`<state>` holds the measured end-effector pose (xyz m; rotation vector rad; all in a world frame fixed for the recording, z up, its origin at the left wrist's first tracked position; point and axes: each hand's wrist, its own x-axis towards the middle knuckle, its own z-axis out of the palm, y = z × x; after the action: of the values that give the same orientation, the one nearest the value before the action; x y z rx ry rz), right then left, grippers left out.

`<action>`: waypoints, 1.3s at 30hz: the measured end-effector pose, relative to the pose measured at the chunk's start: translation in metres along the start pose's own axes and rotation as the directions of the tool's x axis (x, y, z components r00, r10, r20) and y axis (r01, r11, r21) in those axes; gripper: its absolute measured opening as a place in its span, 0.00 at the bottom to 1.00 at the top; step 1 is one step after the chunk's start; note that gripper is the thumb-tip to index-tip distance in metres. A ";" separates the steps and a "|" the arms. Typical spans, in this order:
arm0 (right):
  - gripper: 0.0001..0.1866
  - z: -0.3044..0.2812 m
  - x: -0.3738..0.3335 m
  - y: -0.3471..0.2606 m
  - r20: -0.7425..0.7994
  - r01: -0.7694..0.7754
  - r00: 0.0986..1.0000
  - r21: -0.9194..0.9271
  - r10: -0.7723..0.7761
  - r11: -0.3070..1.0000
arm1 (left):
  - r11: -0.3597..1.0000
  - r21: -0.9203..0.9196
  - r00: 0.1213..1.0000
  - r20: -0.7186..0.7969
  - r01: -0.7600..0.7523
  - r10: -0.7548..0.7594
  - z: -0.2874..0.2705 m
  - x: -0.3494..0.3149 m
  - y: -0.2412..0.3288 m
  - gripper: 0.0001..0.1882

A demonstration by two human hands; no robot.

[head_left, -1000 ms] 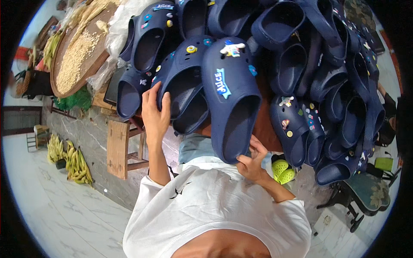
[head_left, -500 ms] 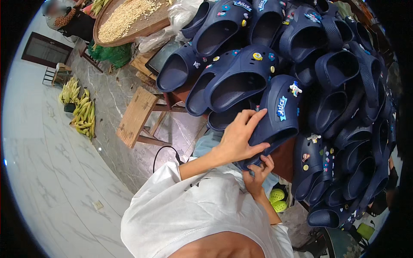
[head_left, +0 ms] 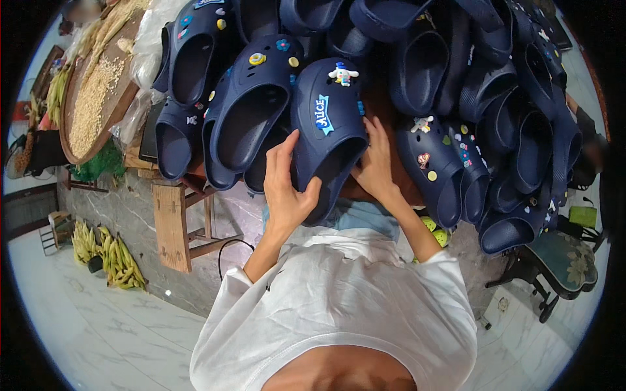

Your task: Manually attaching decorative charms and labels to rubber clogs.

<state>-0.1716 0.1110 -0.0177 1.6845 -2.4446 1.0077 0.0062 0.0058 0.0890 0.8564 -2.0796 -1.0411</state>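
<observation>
A navy blue clog (head_left: 329, 104) is between my two hands, toe pointing away and its opening toward me. It bears a white character charm and a blue ribbon-shaped charm. My left hand (head_left: 285, 189) grips its left side, with the fingers along the upper and the thumb at the opening. My right hand (head_left: 378, 163) holds the right side; some of its fingers are hidden behind the shoe. Close by on the left lies another navy clog (head_left: 251, 124) with a yellow ring-shaped charm. A clog with several charms (head_left: 430, 169) is to the right of my right hand.
Many more navy clogs (head_left: 420, 65) are heaped across the far side and right. At left are a wooden stool (head_left: 171, 225), a round tray of pale kernels (head_left: 68, 133) and corn cobs (head_left: 120, 260) on the floor. A chair (head_left: 561, 260) stands at right.
My view has turned, so the scene sits differently. My right hand has moved from the clog's heel end up to its right side. My left hand still grips the left side.
</observation>
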 end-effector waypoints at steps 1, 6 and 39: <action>0.35 0.014 0.009 0.001 -0.023 -0.023 0.999 -0.013 0.023 1.000 | 1.000 0.014 1.000 -0.009 -0.007 0.007 0.001 0.000 -0.001 0.37; 0.31 0.048 0.018 0.016 -0.043 0.056 0.997 -0.149 -0.063 0.987 | 0.996 0.082 1.000 -0.002 -0.024 0.024 0.004 -0.003 -0.006 0.37; 0.13 0.009 0.023 0.010 0.187 -0.526 0.839 0.523 0.512 0.671 | 0.892 0.291 0.931 0.224 -0.345 0.287 0.052 0.025 -0.005 0.18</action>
<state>-0.1869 0.0899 -0.0220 1.0375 -2.9164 1.9428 -0.0468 0.0057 0.0663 0.5585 -2.4857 -0.6232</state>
